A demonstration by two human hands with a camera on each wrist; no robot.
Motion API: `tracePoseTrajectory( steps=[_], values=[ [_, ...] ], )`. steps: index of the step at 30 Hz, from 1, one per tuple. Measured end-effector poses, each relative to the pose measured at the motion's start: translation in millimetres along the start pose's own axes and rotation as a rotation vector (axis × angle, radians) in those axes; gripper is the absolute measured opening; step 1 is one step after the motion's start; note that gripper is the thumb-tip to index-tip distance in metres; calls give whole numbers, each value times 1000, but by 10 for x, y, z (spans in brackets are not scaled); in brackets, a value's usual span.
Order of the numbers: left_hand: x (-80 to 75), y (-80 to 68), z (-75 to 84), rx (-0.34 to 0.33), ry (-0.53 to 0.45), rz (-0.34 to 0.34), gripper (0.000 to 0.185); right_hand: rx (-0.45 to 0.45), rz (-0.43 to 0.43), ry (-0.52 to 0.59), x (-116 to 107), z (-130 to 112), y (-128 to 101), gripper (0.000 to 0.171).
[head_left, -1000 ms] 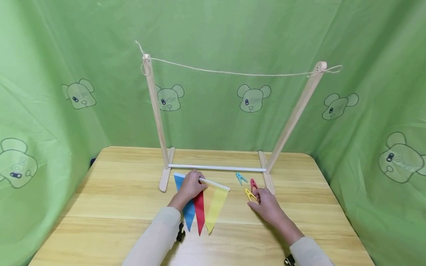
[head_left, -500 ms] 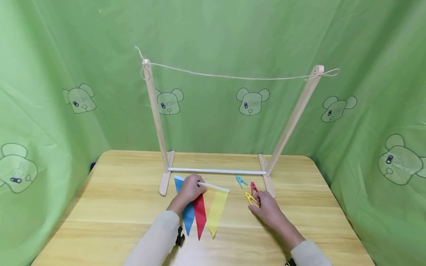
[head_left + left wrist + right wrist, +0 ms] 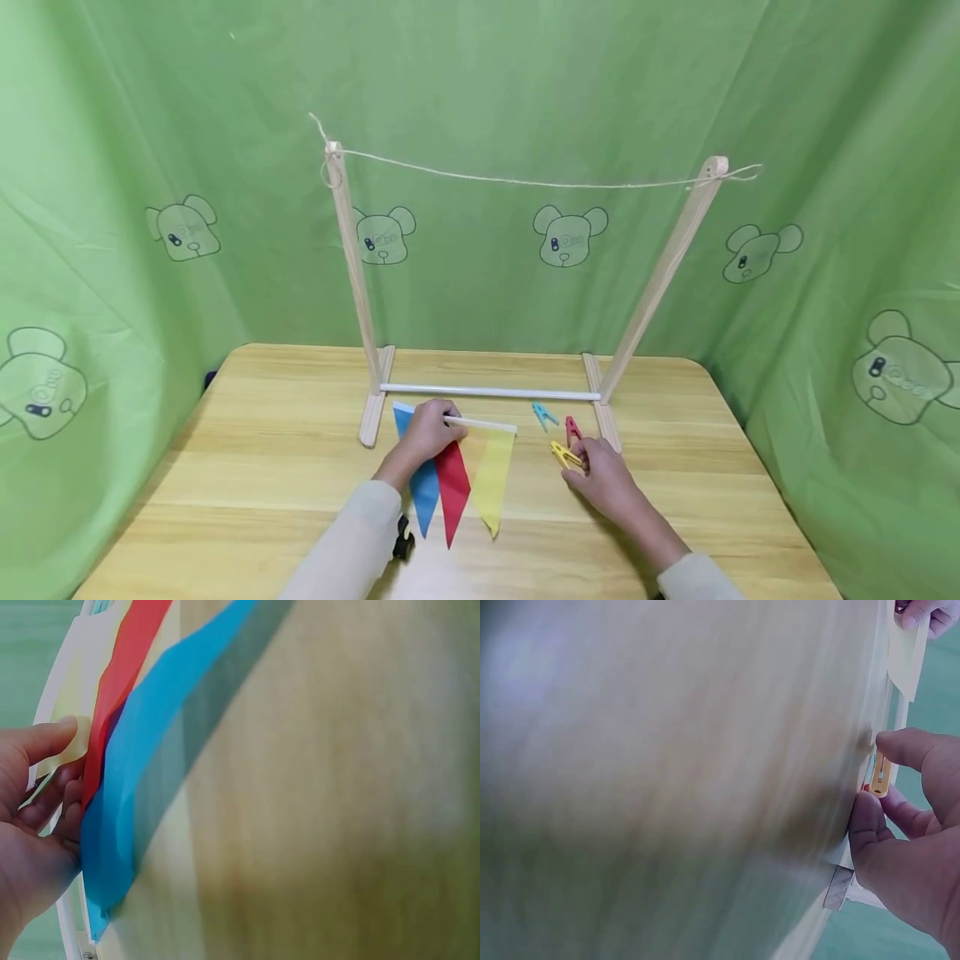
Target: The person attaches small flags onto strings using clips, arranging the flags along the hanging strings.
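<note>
My left hand [image 3: 427,432] grips the white top band of a string of pennants [image 3: 459,477], blue, red and yellow, and holds that edge a little off the wooden table [image 3: 247,467]. In the left wrist view the fingers [image 3: 46,796] curl round the flags' upper edge, the blue pennant [image 3: 142,787] nearest the camera. My right hand [image 3: 596,471] pinches a yellow clothes peg [image 3: 564,454] on the table; in the right wrist view thumb and finger close on the yellow peg [image 3: 880,778]. A red peg [image 3: 572,428] and a blue peg [image 3: 542,413] lie just beyond.
A wooden frame with two uprights [image 3: 352,275] and a white crossbar [image 3: 487,391] stands at the back of the table. A twine line [image 3: 525,182] runs between the post tops. Green cloth with bear prints [image 3: 570,233] hangs behind and on both sides.
The left hand has raised the pennants' top edge slightly, and the flags hang straighter. The right hand has closed on the yellow peg. The camera has tilted up a little.
</note>
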State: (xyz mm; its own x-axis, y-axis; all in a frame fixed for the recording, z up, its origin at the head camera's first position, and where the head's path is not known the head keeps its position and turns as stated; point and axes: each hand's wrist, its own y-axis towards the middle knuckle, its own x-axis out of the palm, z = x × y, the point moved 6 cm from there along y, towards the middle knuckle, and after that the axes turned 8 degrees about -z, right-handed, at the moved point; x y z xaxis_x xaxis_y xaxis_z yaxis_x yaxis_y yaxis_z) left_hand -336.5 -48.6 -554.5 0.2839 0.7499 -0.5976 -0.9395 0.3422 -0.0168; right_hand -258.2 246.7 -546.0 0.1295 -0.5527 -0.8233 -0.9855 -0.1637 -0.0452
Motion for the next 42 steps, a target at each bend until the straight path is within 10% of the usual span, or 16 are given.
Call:
tracePoseTrajectory(
  steps=[42],
  values=[
    [-183,-99,102,65,-110,65,10,15,17,161,-226,-63,32,31]
  ],
)
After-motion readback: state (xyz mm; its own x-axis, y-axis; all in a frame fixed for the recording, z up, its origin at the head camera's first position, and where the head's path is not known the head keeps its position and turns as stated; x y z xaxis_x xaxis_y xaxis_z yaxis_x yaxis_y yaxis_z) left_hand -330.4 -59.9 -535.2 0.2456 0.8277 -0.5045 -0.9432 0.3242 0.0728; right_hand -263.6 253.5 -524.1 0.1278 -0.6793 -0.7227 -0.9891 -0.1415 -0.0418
